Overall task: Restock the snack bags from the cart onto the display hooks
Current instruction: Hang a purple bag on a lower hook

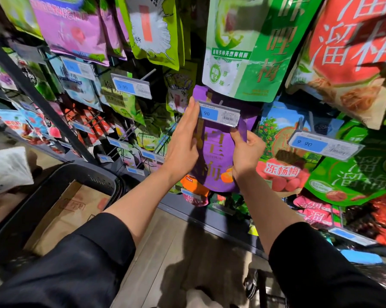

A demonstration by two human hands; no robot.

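A purple snack bag [216,150] hangs in the middle of the display, behind a clear price tag [218,113] at the end of its hook. My left hand [185,138] lies flat along the bag's left edge, fingers straight, fingertips up by the tag. My right hand [246,152] pinches the bag's right edge just under the tag. The black cart [61,181] stands at lower left with a brown cardboard box [74,210] inside it.
Hooks all around carry other bags: green [252,52] above, red-and-green [352,52] upper right, a lychee-print bag [283,152] to the right. Price tags [131,86] stick out from hook ends. The dark shelf base [210,216] runs along the wooden floor.
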